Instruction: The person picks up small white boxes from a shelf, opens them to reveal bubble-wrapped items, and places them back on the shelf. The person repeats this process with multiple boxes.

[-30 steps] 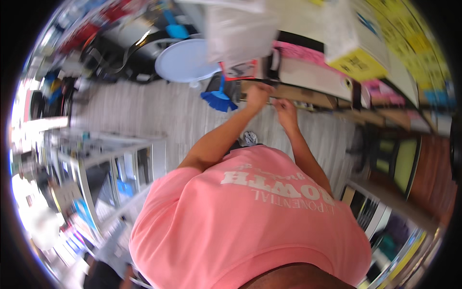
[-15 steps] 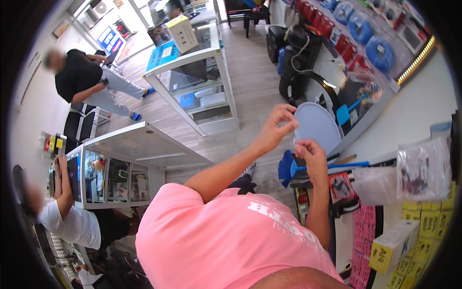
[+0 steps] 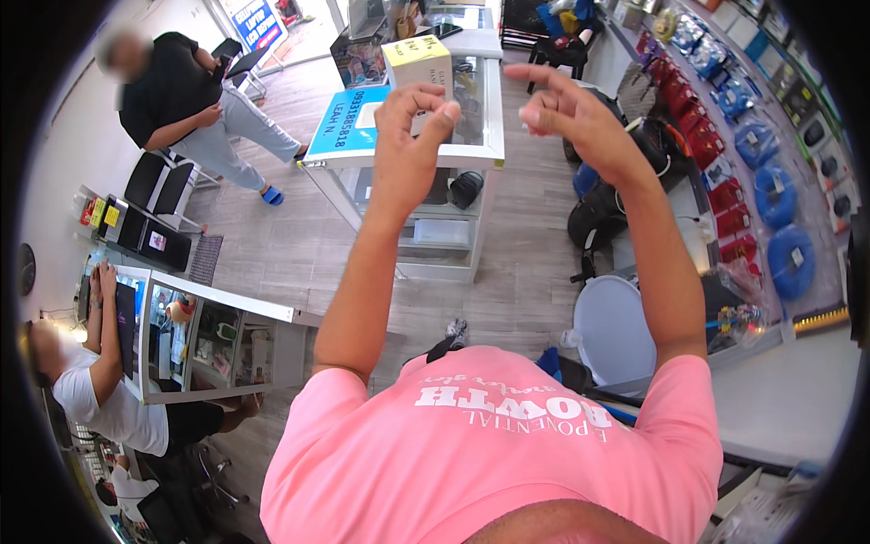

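Observation:
Both of my arms reach forward over the walkway, hands raised and apart. My left hand (image 3: 412,136) is in front of the white glass display case (image 3: 485,208), its fingers curled toward the thumb in a pinch. To the right, my right hand (image 3: 584,122) has its index finger stretched out, while the thumb and the other fingers close together. A small pale spot shows at those fingertips; I cannot tell whether it is a nail or a held thing. What either hand holds, if anything, is too small to make out. A yellow-and-white box (image 3: 419,63) stands on the case behind my left hand.
A blue sign (image 3: 331,131) lies on the case. A round grey lid-like disc (image 3: 616,331) leans at right, below a wall of packaged goods and blue coils (image 3: 775,195). At left, one person (image 3: 181,100) stands and another (image 3: 113,381) works at a second glass counter (image 3: 217,340).
My hands have moved from beside the grey disc up and forward, and farther apart. The view has turned toward the right, bringing more of the display wall into sight.

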Demonstrator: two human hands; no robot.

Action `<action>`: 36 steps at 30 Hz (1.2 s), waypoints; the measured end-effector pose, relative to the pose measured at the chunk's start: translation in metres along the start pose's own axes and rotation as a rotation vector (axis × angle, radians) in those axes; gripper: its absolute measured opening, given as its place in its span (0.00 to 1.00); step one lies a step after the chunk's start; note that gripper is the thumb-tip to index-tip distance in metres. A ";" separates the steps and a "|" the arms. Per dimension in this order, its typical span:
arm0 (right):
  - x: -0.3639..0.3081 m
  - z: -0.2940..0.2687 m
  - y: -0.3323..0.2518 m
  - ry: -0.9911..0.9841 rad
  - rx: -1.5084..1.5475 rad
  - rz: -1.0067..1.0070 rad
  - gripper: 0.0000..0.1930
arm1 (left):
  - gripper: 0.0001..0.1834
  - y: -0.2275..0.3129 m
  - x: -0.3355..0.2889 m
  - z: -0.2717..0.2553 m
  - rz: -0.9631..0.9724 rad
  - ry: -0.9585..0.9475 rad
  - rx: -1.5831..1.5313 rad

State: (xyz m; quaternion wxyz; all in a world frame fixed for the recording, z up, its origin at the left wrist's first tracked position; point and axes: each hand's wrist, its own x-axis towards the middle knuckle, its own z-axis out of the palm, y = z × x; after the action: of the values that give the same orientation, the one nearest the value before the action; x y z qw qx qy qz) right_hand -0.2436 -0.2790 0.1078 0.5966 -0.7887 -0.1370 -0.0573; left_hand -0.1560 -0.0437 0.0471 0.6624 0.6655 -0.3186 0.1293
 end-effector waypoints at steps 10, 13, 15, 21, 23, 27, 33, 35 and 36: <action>0.163 -0.060 0.057 -0.220 -0.003 -0.045 0.25 | 0.14 -0.019 0.141 -0.018 0.042 0.008 0.227; 0.189 -0.072 0.076 -0.307 0.017 -0.064 0.24 | 0.08 0.004 0.150 -0.012 -0.123 0.062 0.037; 0.205 -0.084 0.086 -0.347 0.019 -0.082 0.25 | 0.08 0.001 0.154 -0.012 -0.143 0.056 0.042; 0.232 -0.095 0.139 -0.331 0.197 -0.196 0.33 | 0.08 0.014 0.179 -0.004 -0.153 -0.005 0.212; 0.228 -0.087 0.136 -0.320 0.182 -0.216 0.36 | 0.08 0.017 0.184 0.001 -0.160 0.004 0.228; 0.239 -0.073 0.122 -0.325 0.199 -0.290 0.40 | 0.09 0.023 0.189 0.007 -0.193 0.032 0.236; 0.247 -0.070 0.110 -0.323 0.411 -0.224 0.25 | 0.10 0.011 0.176 -0.009 -0.280 0.093 0.173; 0.246 -0.067 0.110 -0.288 0.427 -0.198 0.23 | 0.14 0.003 0.164 -0.001 -0.216 0.171 0.250; 0.244 -0.066 0.110 -0.283 0.410 -0.195 0.22 | 0.16 -0.003 0.158 0.002 -0.182 0.208 0.288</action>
State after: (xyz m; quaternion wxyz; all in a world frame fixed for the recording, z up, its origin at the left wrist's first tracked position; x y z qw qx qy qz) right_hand 0.0251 -0.3333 0.0867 0.7105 -0.6344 -0.3034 0.0254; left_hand -0.0340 -0.0856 0.1390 0.5988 0.7625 -0.1650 0.1810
